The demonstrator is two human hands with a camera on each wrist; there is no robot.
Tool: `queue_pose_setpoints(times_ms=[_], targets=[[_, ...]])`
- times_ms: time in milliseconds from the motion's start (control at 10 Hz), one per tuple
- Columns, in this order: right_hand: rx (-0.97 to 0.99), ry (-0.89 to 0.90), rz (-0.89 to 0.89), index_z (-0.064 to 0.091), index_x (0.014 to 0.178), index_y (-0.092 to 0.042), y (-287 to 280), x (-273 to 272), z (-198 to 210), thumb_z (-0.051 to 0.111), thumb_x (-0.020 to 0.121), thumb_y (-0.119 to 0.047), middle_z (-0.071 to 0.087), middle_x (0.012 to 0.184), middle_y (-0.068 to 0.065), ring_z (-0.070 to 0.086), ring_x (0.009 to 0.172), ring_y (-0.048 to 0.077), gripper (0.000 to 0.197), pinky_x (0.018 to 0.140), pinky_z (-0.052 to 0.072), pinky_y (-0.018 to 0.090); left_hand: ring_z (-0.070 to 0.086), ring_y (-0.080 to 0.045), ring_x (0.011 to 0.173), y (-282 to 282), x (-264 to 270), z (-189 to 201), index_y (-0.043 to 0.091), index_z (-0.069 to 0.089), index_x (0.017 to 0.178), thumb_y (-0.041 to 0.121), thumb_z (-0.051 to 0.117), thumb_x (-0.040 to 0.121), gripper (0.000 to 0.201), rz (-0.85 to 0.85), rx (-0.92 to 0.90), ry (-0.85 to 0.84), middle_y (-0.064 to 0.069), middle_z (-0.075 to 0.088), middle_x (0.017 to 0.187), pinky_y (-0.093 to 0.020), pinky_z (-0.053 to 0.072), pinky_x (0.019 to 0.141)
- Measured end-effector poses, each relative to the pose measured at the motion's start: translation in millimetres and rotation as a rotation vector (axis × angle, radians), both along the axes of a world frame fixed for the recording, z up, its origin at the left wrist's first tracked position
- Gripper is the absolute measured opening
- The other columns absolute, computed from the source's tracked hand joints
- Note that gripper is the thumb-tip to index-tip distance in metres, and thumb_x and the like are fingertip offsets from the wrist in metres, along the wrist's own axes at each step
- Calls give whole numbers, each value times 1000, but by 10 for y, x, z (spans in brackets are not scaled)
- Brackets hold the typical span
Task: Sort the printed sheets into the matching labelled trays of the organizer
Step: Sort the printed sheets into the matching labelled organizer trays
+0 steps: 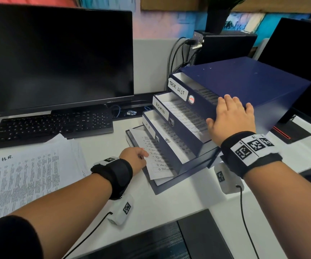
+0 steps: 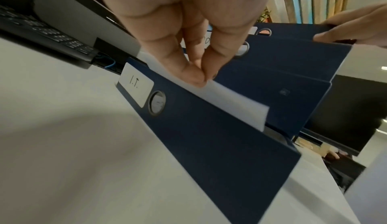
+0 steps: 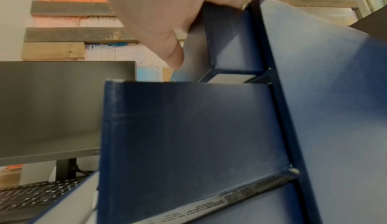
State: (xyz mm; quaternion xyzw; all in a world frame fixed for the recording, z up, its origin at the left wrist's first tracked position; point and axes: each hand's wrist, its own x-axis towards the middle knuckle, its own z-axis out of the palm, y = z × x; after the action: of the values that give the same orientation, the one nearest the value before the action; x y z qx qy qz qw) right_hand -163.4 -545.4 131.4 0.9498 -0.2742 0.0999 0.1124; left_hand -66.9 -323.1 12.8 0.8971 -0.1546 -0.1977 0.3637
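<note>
the left hand [image 1: 135, 157] is low on the white desk [image 1: 169, 200], by the bottom tray [image 2: 209, 136] of the blue organizer [image 1: 253, 86]. its fingertips [image 2: 194, 77] pinch the edge of a printed sheet [image 1: 155, 156] that lies partly in that tray (the label says "i.t."). a stack of printed sheets [image 1: 25, 178] lies on the desk to the left, its top page marked "h.r.". higher up, the right hand [image 1: 231, 118] lies flat with straight fingers on the organizer's near top corner, holding nothing. the trays above read "h.r.", "admin" and "task list", each with paper inside. behind are a keyboard [image 1: 52, 126] and a dark monitor [image 1: 57, 58].
</note>
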Motion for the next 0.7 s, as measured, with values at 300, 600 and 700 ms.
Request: queue_pose_setpoints(times_ms=[300,600,700], targets=[[3,-13,2,25,145,-9,7,4,0,46,91,-42,25,153,10,21,141,28,67,114,14,50,31,-30,126,17,19,-90,35,42,137,15,49,85,56,-526,723,-365,-2,30,140,-41,38,98],[4,-23,-1,26,146,-9,9,21,-12,48,90,-41,26,153,9,21,141,28,68,114,14,51,15,-28,136,-87,74,-157,45,50,124,29,53,80,47,-514,820,-253,12,27,147,-43,17,111],[10,-31,-5,25,146,-8,16,22,-15,48,90,-40,26,153,9,20,141,28,68,114,13,50,9,-26,139,-81,81,-174,48,44,130,25,55,82,54,-557,834,-291,17,28,147,-42,12,112]])
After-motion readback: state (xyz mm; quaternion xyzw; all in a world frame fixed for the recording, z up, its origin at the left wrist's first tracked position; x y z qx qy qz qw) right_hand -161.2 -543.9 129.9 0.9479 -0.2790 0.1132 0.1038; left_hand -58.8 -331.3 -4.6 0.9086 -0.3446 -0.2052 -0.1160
